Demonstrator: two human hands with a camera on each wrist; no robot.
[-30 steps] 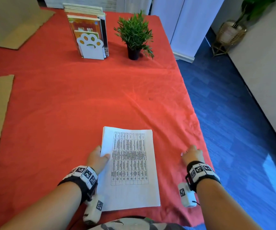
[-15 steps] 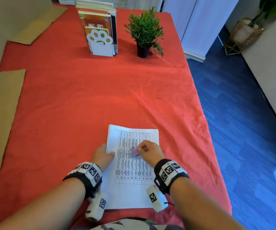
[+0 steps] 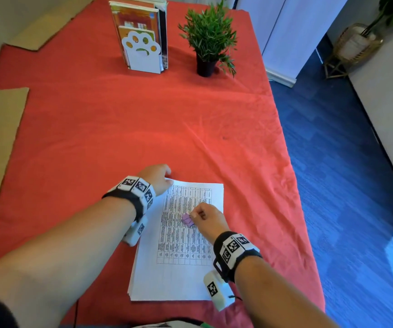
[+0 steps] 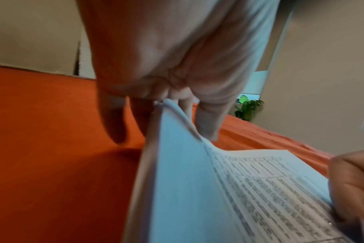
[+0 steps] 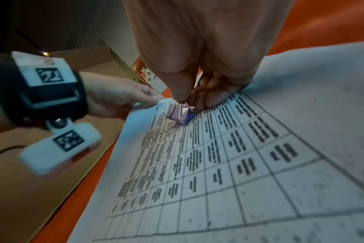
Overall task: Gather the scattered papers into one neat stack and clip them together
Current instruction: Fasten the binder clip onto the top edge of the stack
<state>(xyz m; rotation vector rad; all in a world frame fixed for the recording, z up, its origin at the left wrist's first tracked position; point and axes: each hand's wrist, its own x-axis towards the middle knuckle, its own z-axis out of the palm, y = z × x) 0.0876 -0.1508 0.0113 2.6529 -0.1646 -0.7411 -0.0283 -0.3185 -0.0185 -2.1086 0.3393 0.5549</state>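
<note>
A: Where's the stack?
B: The paper stack (image 3: 179, 268) lies at the desk's near edge on the red cloth (image 3: 119, 126). The left hand (image 3: 156, 177) pinches and lifts its far left corner.
A: And the clip?
B: The right hand (image 3: 206, 215) pinches the purple binder clip (image 3: 187, 219) by its wire handles, touching the top sheet mid-page.

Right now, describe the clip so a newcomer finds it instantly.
On the red tablecloth, find the paper stack nearest the person. Above its printed table, the right hand pinches the wire handles of a small purple binder clip. It is the only purple item, unlike the white sheets around it.
</note>
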